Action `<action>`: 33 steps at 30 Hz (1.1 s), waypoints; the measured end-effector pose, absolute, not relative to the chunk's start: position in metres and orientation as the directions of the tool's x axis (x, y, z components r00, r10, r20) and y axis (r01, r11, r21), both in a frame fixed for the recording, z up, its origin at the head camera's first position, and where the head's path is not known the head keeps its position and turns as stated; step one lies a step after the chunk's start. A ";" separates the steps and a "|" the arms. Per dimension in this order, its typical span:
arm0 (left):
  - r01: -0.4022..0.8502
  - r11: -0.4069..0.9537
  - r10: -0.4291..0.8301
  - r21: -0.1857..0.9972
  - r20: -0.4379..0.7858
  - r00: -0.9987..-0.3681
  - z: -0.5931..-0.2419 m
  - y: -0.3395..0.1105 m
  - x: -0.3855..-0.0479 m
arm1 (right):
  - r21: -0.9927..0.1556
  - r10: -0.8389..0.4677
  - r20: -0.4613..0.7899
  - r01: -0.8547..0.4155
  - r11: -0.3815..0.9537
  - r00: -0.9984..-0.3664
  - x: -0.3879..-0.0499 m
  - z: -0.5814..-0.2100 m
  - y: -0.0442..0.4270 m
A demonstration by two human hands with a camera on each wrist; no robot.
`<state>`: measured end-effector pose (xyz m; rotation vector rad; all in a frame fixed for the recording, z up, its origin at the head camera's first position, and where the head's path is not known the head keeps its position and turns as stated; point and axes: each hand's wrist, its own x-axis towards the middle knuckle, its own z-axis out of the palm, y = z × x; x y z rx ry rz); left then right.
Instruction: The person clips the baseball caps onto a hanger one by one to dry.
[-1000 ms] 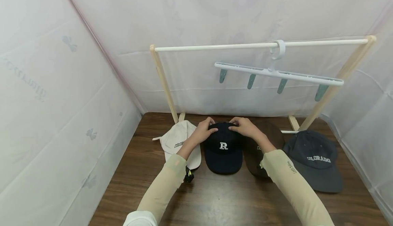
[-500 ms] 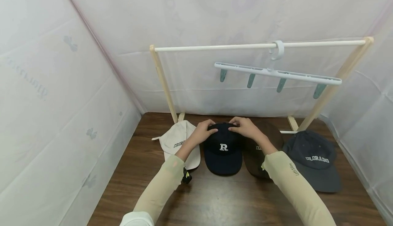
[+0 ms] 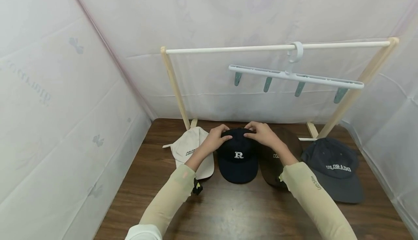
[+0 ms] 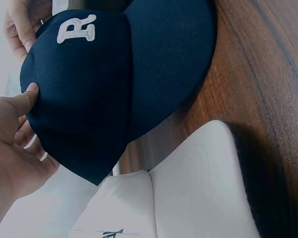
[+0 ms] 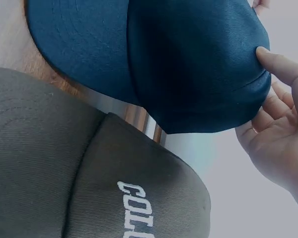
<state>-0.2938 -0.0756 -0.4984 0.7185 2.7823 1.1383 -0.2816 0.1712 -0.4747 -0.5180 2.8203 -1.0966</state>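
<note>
A navy baseball cap (image 3: 238, 167) with a white letter R faces me between both hands, its brim toward the table's front. My left hand (image 3: 213, 139) pinches the left side of its crown, thumb in front and fingers behind. On the opposite side my right hand (image 3: 263, 135) grips the crown the same way. In the left wrist view the left thumb presses the cap's cloth (image 4: 79, 94); the right wrist view has the right thumb on the crown (image 5: 203, 64), fingers curled behind. A white cap (image 3: 187, 145) lies left of it, a dark brown cap (image 3: 272, 171) right.
A dark grey cap (image 3: 337, 167) lies at the far right of the wooden table (image 3: 228, 214). Behind stands a rack with a white rod (image 3: 228, 49) and wooden posts. A light-blue hanger (image 3: 294, 76) with several green clips hangs from the rod. White sheeting surrounds the table.
Both hands keep their hold on the navy cap, which stays in almost the same place. The view shifts only slightly.
</note>
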 end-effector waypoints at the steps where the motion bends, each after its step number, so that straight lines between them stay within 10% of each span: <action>1: 0.402 0.619 0.438 0.674 0.129 -0.890 -0.498 -0.076 -0.293 | -0.666 -0.335 0.063 -0.289 0.688 -0.940 -0.281 -0.474 0.171; 33: 0.477 0.494 0.405 0.727 0.293 -0.866 -0.457 -0.068 -0.272 | -0.654 -0.321 0.165 -0.347 0.672 -0.933 -0.256 -0.430 0.179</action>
